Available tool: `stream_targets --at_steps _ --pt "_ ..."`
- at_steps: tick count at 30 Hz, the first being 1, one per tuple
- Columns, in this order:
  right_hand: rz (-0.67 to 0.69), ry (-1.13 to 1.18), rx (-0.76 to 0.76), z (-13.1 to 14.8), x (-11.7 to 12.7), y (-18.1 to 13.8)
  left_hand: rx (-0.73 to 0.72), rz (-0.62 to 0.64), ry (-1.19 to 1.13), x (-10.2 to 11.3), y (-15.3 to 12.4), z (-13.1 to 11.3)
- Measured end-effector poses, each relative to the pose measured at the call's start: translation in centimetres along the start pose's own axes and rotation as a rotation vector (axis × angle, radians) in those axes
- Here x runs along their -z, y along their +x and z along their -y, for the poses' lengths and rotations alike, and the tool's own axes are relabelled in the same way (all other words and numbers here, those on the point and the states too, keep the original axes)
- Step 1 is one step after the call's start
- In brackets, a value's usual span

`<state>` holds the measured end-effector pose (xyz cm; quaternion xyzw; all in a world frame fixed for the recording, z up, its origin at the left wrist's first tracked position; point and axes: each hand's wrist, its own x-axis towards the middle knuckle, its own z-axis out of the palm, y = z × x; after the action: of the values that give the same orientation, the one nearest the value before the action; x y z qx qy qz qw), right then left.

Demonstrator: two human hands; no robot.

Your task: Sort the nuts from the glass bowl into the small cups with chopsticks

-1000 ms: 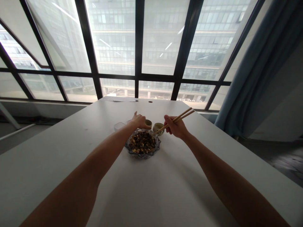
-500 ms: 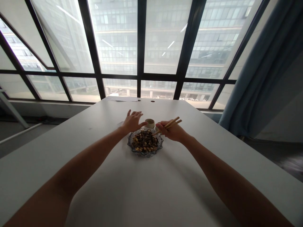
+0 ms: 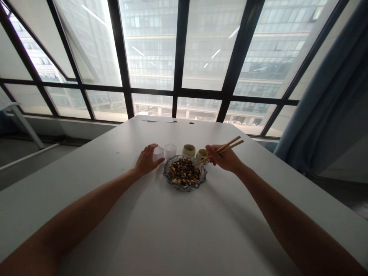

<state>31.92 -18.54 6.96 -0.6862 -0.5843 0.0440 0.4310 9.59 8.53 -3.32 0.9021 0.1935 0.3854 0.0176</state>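
Observation:
A scalloped glass dish [image 3: 171,179] full of mixed nuts and seeds sits in the middle of the white table [image 3: 178,230]. My right hand [image 3: 222,158] is closed on a pair of wooden chopsticks [image 3: 227,147] whose tips reach the dish's right rim. My left hand [image 3: 147,160] curls around a small clear plastic cup [image 3: 158,153] left of the dish. A second clear cup [image 3: 170,150] stands beside it. Two small olive ceramic cups [image 3: 189,149] [image 3: 201,153] stand behind the dish.
Large dark-framed windows [image 3: 184,61] rise beyond the table's far edge. A blue curtain [image 3: 324,92] hangs at the right. A sheet of paper [image 3: 153,119] lies at the far edge of the table.
My left hand moved left from the olive cup to the clear plastic cup. My right hand lifted the chopsticks back up at the dish's right rim. The view shifted slightly left.

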Motion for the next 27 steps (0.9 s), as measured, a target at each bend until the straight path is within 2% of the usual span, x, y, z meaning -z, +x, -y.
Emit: stream_targets --at_steps 4,9,13,19,27 --pt "0.050 -0.008 0.005 0.1 0.1 0.0 0.103 -0.026 -0.087 -0.2 0.1 0.0" --pt "0.120 0.003 -0.017 1.0 0.2 -0.1 0.327 0.066 -0.128 0.1 0.2 -0.3" --pt "0.165 -0.070 -0.012 1.8 0.3 -0.2 0.424 0.138 -0.130 0.5 0.4 -0.8" --pt "0.101 -0.204 0.024 2.7 0.5 -0.4 0.450 0.198 -0.103 0.9 0.6 -1.1" --pt "0.201 -0.238 0.046 2.8 0.3 -0.4 0.429 0.210 -0.102 0.5 0.7 -0.8"
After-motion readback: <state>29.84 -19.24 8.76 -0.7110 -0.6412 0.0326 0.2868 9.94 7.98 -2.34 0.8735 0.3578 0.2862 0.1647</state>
